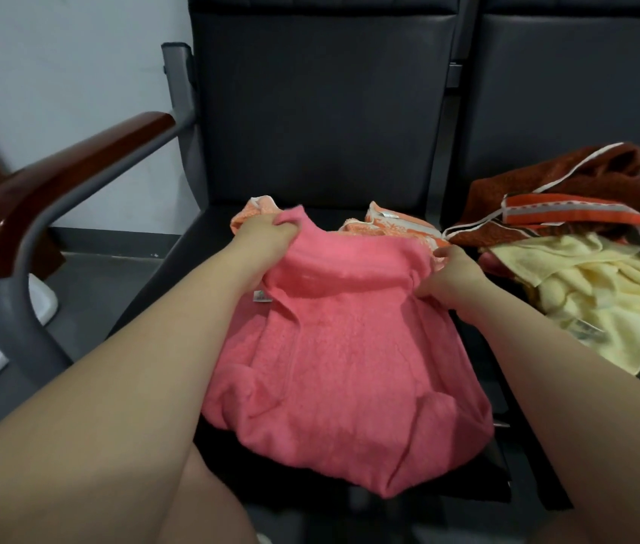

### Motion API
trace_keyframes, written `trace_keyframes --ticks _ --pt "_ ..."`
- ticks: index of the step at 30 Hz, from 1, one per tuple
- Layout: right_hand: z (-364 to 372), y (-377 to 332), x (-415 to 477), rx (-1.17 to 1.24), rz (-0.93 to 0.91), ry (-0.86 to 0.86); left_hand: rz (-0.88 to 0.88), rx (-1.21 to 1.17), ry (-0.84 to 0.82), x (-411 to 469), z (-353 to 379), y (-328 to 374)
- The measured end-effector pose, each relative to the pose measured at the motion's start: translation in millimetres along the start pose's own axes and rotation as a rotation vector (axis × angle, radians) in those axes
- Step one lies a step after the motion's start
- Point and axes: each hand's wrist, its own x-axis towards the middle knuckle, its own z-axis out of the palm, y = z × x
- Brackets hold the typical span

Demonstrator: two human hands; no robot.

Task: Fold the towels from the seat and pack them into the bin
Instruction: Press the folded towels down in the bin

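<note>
1. Centre of the frame: pink towel (342,367), rumpled, spread over the front of the dark seat (310,111), lower edge hanging past the seat front.
2. Just left of centre: left hand (267,237), fingers clenched round the pink towel's upper left corner, cloth bunched in the fist.
3. Right of centre: right hand (448,276), fingers curled into the pink towel's upper right edge, gripping it.
4. Behind the pink towel, toward the backrest: orange towel (401,227), partly covered.
5. Right side of the frame, on the neighbouring seat (569,72): crumpled yellow towel (601,292), touching a brown towel (585,174) with white edging and an orange striped band above it.
6. Left side: brown wooden armrest (67,178) on a grey metal frame.
</note>
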Motion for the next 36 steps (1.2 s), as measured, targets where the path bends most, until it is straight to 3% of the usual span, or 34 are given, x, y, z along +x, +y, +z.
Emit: trace_keyframes --ticks 3,7,10,13,15,17,19,21,25,28,30,34,36 --pt "-2.5 -5.2 -15.0 -0.028 -0.066 -0.048 0.143 -0.1 -0.042 -10.2 -10.5 5.8" --pt "-14.8 -13.0 -33.7 -0.21 -0.155 -0.094 0.228 -0.431 -0.098 -31.6 -27.9 22.1" --pt "-29.2 -23.4 -49.4 -0.342 -0.212 -0.151 0.218 -0.422 -0.104 -44.9 -47.4 28.4" --pt "-42.4 -29.9 -68.7 -0.463 -0.203 -0.326 0.156 -0.19 -0.343 -60.9 -69.6 25.5" --pt "-49.3 -27.6 -80.5 -0.496 -0.154 -0.511 0.046 0.126 -0.544 -68.3 -79.6 15.5" --pt "-55.1 -24.4 -89.1 -0.601 -0.124 -0.65 -0.103 0.471 -0.636 -68.0 -82.8 0.7" --pt "-59.3 -23.6 -94.9 -0.681 -0.129 -0.725 -0.247 0.649 -0.638 -64.6 -82.9 -10.8" --pt "-64.0 -26.8 -100.2 -0.666 -0.15 -0.744 -0.308 0.674 -0.594 -62.1 -84.2 -14.3" --pt "-74.8 -38.9 -110.6 -0.594 -0.193 -0.831 -0.239 0.74 -0.518 -54.6 -93.8 -10.6" --pt "-76.1 -46.4 -117.4 -0.648 -0.18 -0.96 -0.244 0.833 -0.571 -50.7 -97.3 -10.3" --pt "-73.3 -48.2 -117.1 -0.654 -0.197 -0.926 -0.24 0.878 -0.581 -46.3 -94.5 -14.3" --pt "-72.0 -49.0 -104.8 -0.608 -0.358 -0.59 -0.11 0.919 -0.518 -35.2 -80.8 -22.1" --pt "-75.5 -52.9 -104.8 -0.567 -0.428 -0.593 -0.042 0.935 -0.475 -30.8 -75.2 -25.1"
